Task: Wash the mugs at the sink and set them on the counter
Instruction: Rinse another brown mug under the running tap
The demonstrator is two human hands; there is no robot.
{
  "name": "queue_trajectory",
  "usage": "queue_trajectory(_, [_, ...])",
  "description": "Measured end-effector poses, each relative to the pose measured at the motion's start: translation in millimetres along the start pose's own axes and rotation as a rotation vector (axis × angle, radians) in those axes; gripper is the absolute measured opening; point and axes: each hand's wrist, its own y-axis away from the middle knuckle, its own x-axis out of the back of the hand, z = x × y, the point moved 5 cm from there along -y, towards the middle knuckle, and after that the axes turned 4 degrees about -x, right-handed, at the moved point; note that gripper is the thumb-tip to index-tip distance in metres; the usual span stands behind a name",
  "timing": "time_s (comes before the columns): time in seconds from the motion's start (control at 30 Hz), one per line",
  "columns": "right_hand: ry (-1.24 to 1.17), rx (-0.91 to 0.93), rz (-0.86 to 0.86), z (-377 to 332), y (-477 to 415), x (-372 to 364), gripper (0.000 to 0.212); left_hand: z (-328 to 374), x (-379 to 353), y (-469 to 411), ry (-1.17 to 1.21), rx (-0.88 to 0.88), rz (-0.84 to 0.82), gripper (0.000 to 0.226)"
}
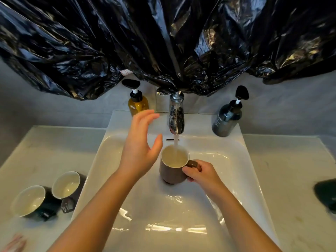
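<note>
Brown cylindrical mug (170, 172) under water (176, 142), right hand (201, 174) round handle, left hand (140, 148) spread.

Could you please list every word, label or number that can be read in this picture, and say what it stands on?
"POO": the end of a vertical word on the dark pump bottle; its first letters are not legible.
Other marks on that bottle: too blurred to read.
On the black plastic sheet, a white tag: too small to read.

Brown mug (172, 167) upright in sink (163, 206) under running water (176, 142), two dark cream-lined mugs (34, 200) (67, 186) together on left counter (36, 142)
</note>
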Motion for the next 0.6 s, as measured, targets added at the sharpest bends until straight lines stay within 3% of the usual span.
queue_trajectory(0.13, [-0.008,0.005,0.116,-6,1,9,0.026,15,12,-28,-0.190,-0.051,-0.023,0.070])
queue_trajectory(0.27, [0.054,0.037,0.052,-20,2,-5,0.025,16,5,-47,-0.313,-0.057,-0.140,0.074])
queue_trajectory(0.47, [0.000,0.026,0.121,-17,7,7,0.026,5,-1,-47,-0.335,-0.030,-0.174,0.073])
queue_trajectory(0.6, [0.065,0.052,0.017,-27,7,2,0.016,2,1,-49,-0.308,-0.044,-0.144,0.071])
